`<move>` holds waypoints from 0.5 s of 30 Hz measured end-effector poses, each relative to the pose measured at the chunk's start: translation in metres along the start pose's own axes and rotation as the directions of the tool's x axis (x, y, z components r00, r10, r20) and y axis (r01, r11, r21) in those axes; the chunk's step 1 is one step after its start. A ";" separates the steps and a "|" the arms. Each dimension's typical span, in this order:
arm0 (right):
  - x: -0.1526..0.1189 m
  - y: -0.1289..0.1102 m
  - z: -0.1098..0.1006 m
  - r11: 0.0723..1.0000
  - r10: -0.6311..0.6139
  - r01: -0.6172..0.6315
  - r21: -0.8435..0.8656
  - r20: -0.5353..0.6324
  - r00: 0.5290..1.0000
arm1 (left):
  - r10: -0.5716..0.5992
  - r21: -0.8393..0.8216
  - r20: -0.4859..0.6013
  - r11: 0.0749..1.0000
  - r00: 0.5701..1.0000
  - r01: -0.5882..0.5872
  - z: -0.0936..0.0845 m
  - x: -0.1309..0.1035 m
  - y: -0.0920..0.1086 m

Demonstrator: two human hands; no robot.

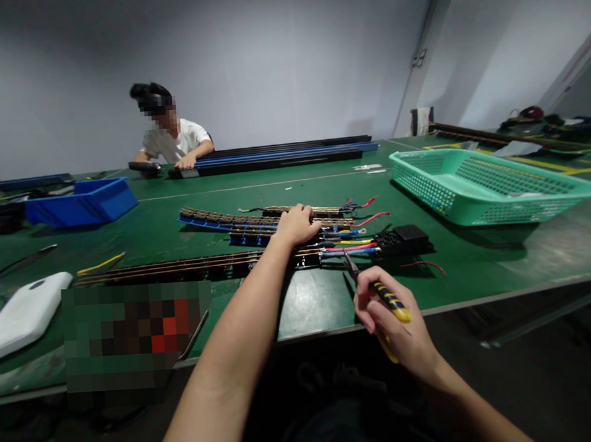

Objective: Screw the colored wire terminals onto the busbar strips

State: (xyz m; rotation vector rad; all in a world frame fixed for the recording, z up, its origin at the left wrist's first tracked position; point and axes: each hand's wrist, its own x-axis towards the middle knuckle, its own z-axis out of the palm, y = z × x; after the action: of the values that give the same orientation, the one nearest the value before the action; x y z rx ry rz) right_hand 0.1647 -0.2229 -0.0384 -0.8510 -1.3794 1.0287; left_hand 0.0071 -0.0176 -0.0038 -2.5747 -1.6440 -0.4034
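Green basket (455, 204) beyond right hand (399, 328), blue bin (89, 207) beyond wired strip (218, 263).

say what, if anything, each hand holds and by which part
Right hand: needle-nose pliers, by the yellow-and-black handles. Left hand: on rail strips; a grip cannot be told.

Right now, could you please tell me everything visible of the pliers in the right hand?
The pliers have a narrow, dark, metallic-looking nose and two handles: the upper black with yellow stripes and a yellow end, the lower showing yellow. They are in the grip of the right hand at the front edge of the table, tilted, nose pointing away and slightly left, toward the coloured wires. Whether the tip touches one cannot be told.
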 end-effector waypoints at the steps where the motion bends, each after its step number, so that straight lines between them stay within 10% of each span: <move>1: -0.001 -0.002 0.000 0.998 -0.049 0.048 0.029 0.033 0.998 | -0.001 0.002 -0.003 1.000 1.000 0.001 0.001 0.000 0.000; 9: 0.057 -0.004 -0.004 0.941 -0.014 0.001 0.339 0.036 0.999 | -0.007 -0.012 0.003 1.000 1.000 0.007 0.001 0.001 0.000; 15: 0.066 0.008 -0.007 0.978 0.081 -0.074 0.194 -0.029 0.996 | -0.008 -0.017 -0.002 1.000 1.000 0.008 0.001 0.000 0.000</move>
State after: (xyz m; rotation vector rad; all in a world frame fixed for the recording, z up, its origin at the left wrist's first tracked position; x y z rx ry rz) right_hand 0.1657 -0.1577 -0.0227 -0.7801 -1.2013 1.1805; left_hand 0.0070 -0.0169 -0.0044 -2.5799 -1.6585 -0.4223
